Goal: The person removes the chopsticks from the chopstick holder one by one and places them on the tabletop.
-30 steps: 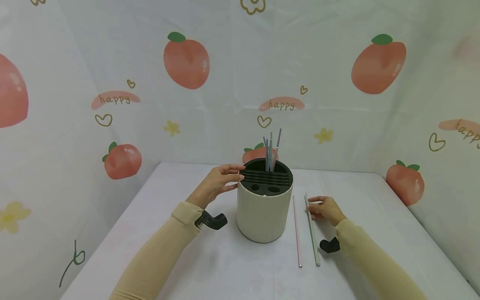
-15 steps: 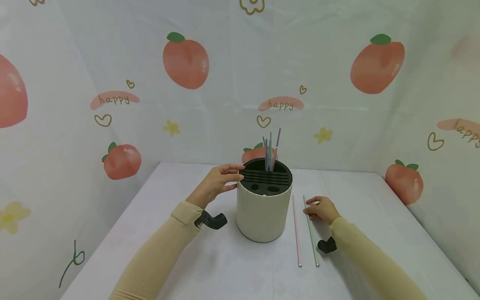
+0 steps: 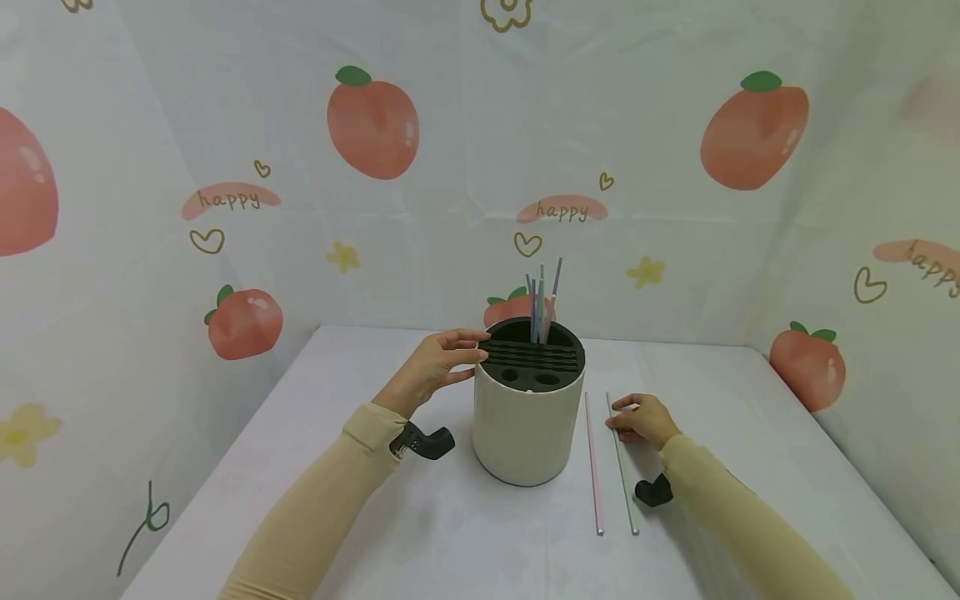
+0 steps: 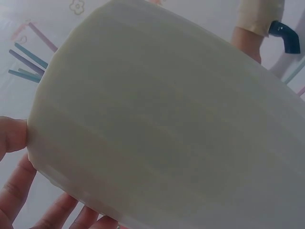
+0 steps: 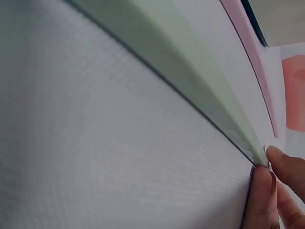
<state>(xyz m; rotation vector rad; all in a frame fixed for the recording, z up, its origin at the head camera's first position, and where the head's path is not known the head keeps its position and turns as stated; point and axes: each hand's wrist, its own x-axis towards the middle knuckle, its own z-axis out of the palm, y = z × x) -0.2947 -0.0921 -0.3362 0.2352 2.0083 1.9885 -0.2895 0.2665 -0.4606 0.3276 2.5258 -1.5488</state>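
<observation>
A cream cylindrical utensil holder (image 3: pixel 527 433) with a black slotted top stands on the table. Several pastel straws (image 3: pixel 542 304) lean upright in its rear opening. My left hand (image 3: pixel 438 362) rests its extended fingers against the holder's left rim; the left wrist view has the thumb (image 4: pixel 13 134) and fingers touching its wall. To the right of the holder, my right hand (image 3: pixel 643 419) pinches the far end of a pale green straw (image 3: pixel 626 487) between thumb and fingers. That straw lies along the tabletop. Beside it, nearer the holder, lies a pink straw (image 3: pixel 595 475), untouched.
The white table (image 3: pixel 420 542) runs back to a pale cloth backdrop (image 3: pixel 450 100) printed with peaches, flowers and hearts. Both wrists carry a black camera mount, the left one (image 3: pixel 431 442) close to the holder.
My right hand has shifted slightly left with the green straw's far end, then stays still through the last half second. My left hand and the holder have not moved.
</observation>
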